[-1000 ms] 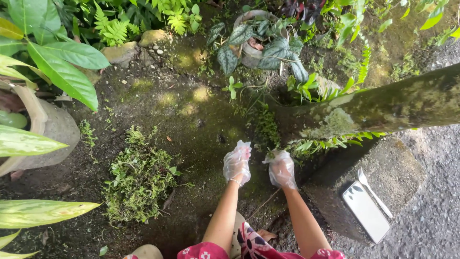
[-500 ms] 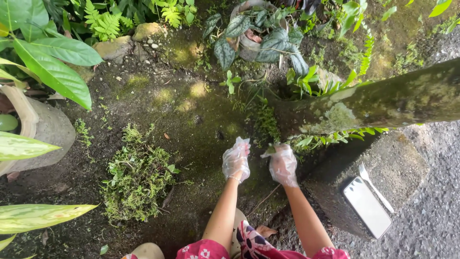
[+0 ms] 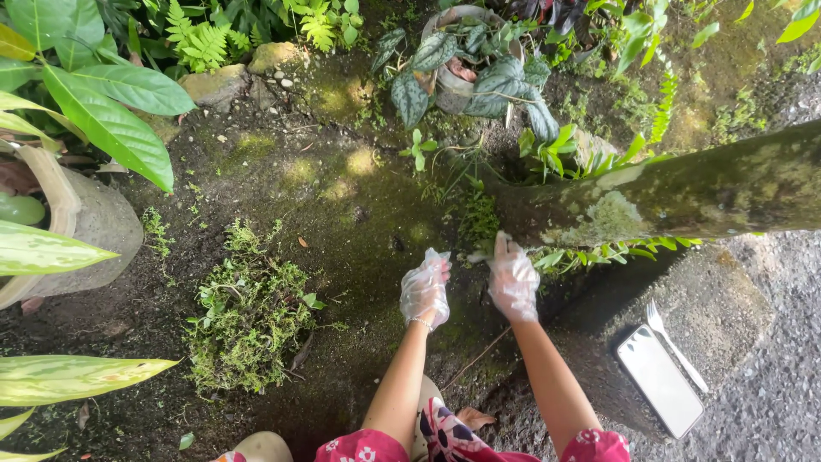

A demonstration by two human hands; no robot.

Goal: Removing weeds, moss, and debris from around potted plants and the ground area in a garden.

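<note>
Clear plastic gloves cover both hands; the right hand (image 3: pixel 513 278) reaches toward the base of the mossy trunk (image 3: pixel 684 192), its fingers pinching a small green sprig (image 3: pixel 479 255), so its grip looks narrow and closed on that bit of plant; the left hand (image 3: pixel 424 289) hovers just beside it over the mossy ground (image 3: pixel 359 222), fingers loosely curled, and I cannot tell whether it holds anything. Pulling such small growth well probably calls for a low pinch near the roots and a slow, straight tug, with the other hand steadying the soil; a hasty pull may snap the stem. Outward from the hands, a heap of pulled greenery (image 3: pixel 248 316) lies on the dark soil to the left, well apart; a grey pot (image 3: pixel 103 227) with broad leaves stands further left; another pot with dark patterned leaves (image 3: pixel 466 64) sits beyond. To the right, on a concrete slab (image 3: pixel 727 299), a phone (image 3: pixel 660 381) and a white fork (image 3: pixel 676 342) lie just beside each other. Low leaves along the trunk crowd the spot where the right hand works.
</note>
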